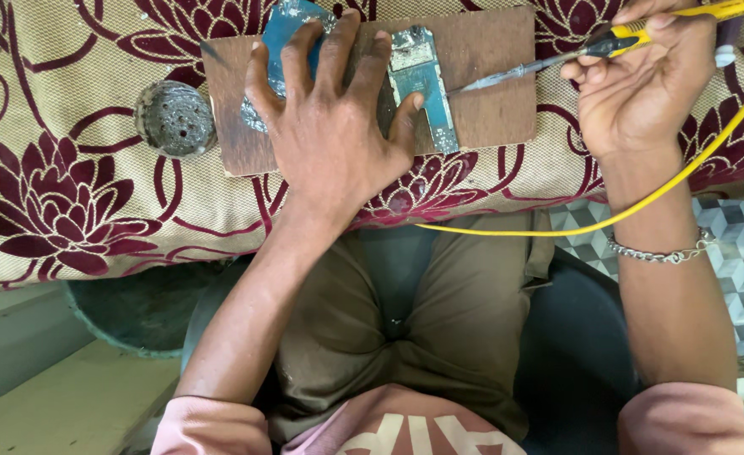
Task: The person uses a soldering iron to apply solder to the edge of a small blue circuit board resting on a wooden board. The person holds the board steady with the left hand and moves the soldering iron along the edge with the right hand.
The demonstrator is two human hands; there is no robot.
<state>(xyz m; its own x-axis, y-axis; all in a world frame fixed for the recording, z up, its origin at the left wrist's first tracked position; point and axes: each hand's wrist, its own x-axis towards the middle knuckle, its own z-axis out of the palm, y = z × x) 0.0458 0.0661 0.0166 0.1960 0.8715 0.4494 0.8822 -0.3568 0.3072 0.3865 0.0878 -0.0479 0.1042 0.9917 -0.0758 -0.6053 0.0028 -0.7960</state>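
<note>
Left hand (334,126) spread flat, pinning blue circuit board (422,84) to wooden board (490,76) on counter (68,194). Right hand (641,84) closed around yellow soldering iron (625,38), tip hovering just beside left thumb. Seemingly mid-soldering; steady, precise touch-down needed.

Pink sleeves pushed up on both arms — a pink top with white lettering across the front, olive-khaki trousers, and a silver chain bracelet (660,251) on the right wrist.
</note>
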